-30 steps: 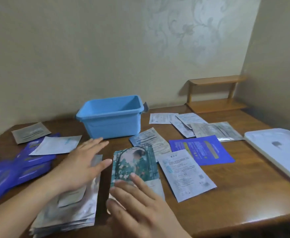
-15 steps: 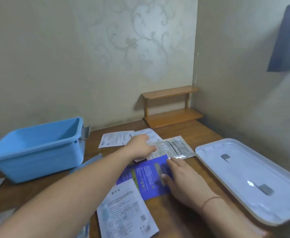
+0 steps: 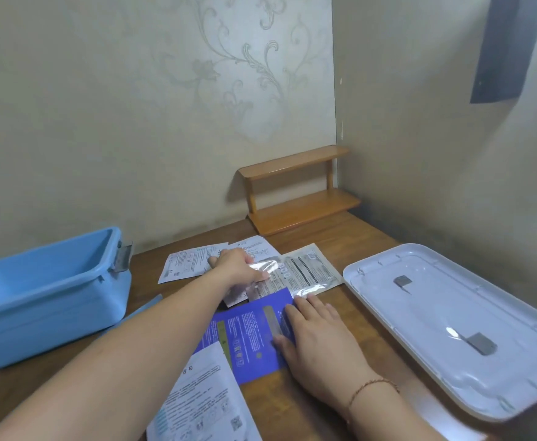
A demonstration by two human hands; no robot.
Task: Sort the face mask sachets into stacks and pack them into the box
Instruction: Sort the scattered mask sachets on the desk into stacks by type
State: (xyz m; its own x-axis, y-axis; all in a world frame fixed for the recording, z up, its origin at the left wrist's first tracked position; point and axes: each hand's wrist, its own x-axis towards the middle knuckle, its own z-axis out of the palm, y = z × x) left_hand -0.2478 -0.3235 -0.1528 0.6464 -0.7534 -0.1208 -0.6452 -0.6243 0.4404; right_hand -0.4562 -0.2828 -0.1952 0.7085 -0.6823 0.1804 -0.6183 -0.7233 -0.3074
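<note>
The empty light-blue box (image 3: pixel 47 300) stands at the left of the wooden table. My left hand (image 3: pixel 240 268) reaches across to the far middle and pinches the near-left edge of a silver sachet (image 3: pixel 305 270). Behind and under that hand lie white printed sachets (image 3: pixel 187 262). My right hand (image 3: pixel 319 337) lies flat, fingers spread, on the right part of a dark blue sachet (image 3: pixel 245 332). Another white sachet (image 3: pixel 202 402) with text sits at the near edge, partly overlapping the blue one.
A white box lid (image 3: pixel 452 319) lies upside down at the right, reaching over the table edge. A small two-tier wooden shelf (image 3: pixel 296 189) stands in the far corner against the walls. Bare table (image 3: pixel 334 233) shows between the shelf and the sachets.
My view swung right, away from the stacks at the left. Both hands left those stacks: the left now grips the silver sachet, the right rests on the blue one.
</note>
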